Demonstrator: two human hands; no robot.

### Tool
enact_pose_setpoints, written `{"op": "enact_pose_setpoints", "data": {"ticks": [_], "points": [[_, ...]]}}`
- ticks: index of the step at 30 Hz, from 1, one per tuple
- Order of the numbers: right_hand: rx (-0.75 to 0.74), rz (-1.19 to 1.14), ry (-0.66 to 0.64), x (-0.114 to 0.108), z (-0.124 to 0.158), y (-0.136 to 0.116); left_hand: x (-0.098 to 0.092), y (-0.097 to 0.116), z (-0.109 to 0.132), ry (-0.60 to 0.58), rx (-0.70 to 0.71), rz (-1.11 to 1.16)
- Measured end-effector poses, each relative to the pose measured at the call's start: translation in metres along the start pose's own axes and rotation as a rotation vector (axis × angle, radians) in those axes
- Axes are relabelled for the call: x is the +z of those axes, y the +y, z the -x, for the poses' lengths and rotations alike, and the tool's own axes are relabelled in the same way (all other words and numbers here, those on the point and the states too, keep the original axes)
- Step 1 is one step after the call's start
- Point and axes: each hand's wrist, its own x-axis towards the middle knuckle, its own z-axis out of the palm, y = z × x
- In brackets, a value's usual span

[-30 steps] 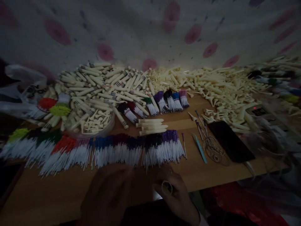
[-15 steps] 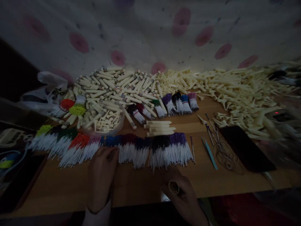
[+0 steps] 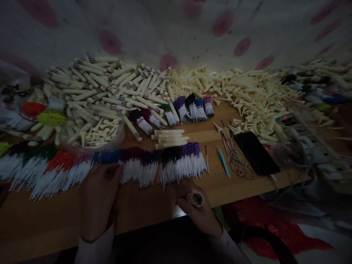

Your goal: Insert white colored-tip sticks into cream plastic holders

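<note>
My left hand (image 3: 99,194) rests over the row of coloured pen refills, its fingers closed just in front of the blue refills (image 3: 107,157). What its fingertips pinch, if anything, is hidden. In my right hand (image 3: 205,216), near the table's front edge, is a cream pen barrel (image 3: 197,199), its round open end facing up toward me. Ahead of that hand lie black-topped refills (image 3: 171,167) and purple-topped refills (image 3: 192,159). Several finished-looking cream pen bodies (image 3: 170,138) lie side by side behind the row.
Heaps of cream pens (image 3: 110,82) and cream pen parts (image 3: 247,93) line the back. A clear tub (image 3: 121,137) of small parts stands left. On the right are teal tweezers (image 3: 224,163), rubber bands (image 3: 238,161), a phone (image 3: 258,153) and a power strip (image 3: 305,143).
The head view has swung right, so everything on the table sits further left and more of the right side shows. Both hands keep nearly the same places over the table.
</note>
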Motion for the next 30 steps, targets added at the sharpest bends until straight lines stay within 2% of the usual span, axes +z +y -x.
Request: {"op": "enact_pose_setpoints", "data": {"ticks": [6, 8, 19, 23, 26, 30], "points": [[0.065, -0.041, 0.011, -0.001, 0.005, 0.004, -0.008, 0.012, -0.003, -0.131, -0.172, -0.053], [0.074, -0.037, 0.025, -0.002, 0.007, 0.006, -0.009, 0.015, -0.004, -0.141, -0.202, -0.048], [0.020, -0.015, 0.102, 0.001, 0.016, 0.017, -0.002, -0.001, -0.007, -0.045, -0.105, 0.039], [0.036, 0.019, 0.063, -0.003, 0.012, 0.010, -0.005, 0.011, -0.010, -0.110, -0.150, -0.032], [-0.012, 0.045, 0.041, -0.003, 0.008, 0.003, -0.006, 0.021, -0.012, -0.168, -0.177, -0.098], [0.021, 0.009, 0.128, 0.001, 0.008, 0.000, -0.004, 0.026, -0.014, -0.202, -0.182, -0.151]]}}
